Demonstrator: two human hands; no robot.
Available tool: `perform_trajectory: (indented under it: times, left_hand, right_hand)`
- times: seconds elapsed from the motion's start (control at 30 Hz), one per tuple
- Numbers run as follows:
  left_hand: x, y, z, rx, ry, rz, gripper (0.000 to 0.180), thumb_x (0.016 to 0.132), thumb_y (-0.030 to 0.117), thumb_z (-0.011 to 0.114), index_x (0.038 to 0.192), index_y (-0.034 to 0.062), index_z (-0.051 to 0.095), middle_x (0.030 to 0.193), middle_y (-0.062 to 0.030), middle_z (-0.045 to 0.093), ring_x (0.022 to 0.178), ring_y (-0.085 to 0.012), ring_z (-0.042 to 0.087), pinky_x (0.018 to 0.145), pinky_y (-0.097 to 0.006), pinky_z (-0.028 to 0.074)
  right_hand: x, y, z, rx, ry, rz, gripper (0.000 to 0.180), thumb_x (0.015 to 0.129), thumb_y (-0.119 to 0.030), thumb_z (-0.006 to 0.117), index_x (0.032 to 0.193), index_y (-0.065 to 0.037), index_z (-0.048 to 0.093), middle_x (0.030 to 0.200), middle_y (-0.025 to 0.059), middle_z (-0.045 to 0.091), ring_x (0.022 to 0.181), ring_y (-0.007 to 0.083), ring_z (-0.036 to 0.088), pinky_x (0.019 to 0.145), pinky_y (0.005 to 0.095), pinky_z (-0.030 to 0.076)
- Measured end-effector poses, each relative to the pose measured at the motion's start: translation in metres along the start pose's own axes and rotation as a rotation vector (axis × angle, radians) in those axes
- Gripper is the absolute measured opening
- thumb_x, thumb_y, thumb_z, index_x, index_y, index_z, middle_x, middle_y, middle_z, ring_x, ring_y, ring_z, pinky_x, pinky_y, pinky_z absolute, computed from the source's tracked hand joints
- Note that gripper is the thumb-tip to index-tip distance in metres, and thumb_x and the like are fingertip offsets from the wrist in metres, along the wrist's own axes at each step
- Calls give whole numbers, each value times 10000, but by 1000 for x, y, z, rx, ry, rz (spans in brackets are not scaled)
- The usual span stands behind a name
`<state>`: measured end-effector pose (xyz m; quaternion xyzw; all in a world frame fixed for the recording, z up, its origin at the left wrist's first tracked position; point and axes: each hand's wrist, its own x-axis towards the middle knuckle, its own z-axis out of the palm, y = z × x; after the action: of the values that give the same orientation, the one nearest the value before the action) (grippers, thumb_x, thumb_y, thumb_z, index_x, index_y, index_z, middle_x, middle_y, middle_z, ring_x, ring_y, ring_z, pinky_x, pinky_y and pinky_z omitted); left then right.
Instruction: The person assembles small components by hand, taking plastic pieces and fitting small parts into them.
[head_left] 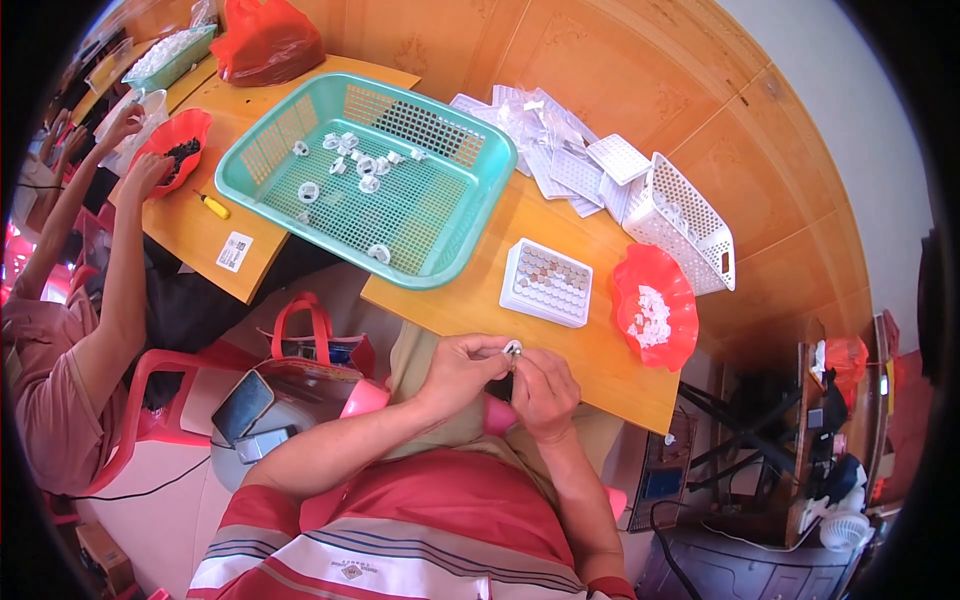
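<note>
Both hands meet just off the table's front edge, above my lap. My left hand (462,372) pinches a small white part (513,347) between thumb and fingertips. The fingers of my right hand (544,390) are closed at the same part, where something small and metallic shows; its exact shape is too small to tell. Just beyond them is a white tray (547,312) with rows of small round pieces, some tan and some white. A red scalloped bowl (683,300) of small white pieces stands to its right. At the left, a green mesh basket (470,225) holds several white ring-shaped plastic parts (368,166).
A white perforated basket (690,222) and stacked white trays (575,170) lie against the wall. On the left, a co-worker's hands (150,170) reach around another red bowl (196,125); a yellow-handled screwdriver (214,207) lies nearby. A red bag (265,45) sits at the back.
</note>
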<state>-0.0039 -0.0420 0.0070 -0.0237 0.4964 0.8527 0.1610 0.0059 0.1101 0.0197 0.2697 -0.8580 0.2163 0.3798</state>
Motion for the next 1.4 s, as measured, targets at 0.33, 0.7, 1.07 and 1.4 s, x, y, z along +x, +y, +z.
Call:
perform_trajectory:
  times: [0.33, 0.7, 1.07, 1.4]
  left_hand:
    - [1, -4, -1, -28, 8, -7, 235, 882, 17, 670, 1102, -66, 672, 929, -77, 700, 780, -80, 623, 684, -206, 511]
    - [0, -3, -1, -8, -1, -9, 250, 874, 11, 672, 1109, -74, 663, 936, -86, 701, 779, -88, 626, 683, -211, 513]
    - [-1, -3, 0, -32, -8, -44, 260, 883, 25, 669, 1125, -71, 658, 973, -89, 703, 807, -91, 637, 704, -214, 526]
    - [0, -4, -1, -84, -30, -85, 272, 877, 20, 681, 1131, -72, 652, 976, -106, 703, 812, -104, 646, 708, -221, 531]
  right_hand:
    - [4, -3, -3, 8, -16, 22, 212, 704, 89, 703, 878, -20, 652, 872, 109, 664, 783, 297, 660, 683, 362, 542]
    - [11, -4, -9, 130, -57, 95, 195, 702, 91, 702, 851, -24, 649, 836, 108, 667, 756, 285, 658, 658, 350, 532]
    - [-6, -6, -4, 368, 33, 537, 114, 782, 74, 699, 851, 3, 641, 865, 102, 692, 755, 154, 657, 682, 260, 521]
    - [-3, -2, -5, 208, 37, 292, 119, 760, 51, 684, 836, -34, 649, 833, 104, 673, 720, 271, 655, 628, 340, 529]
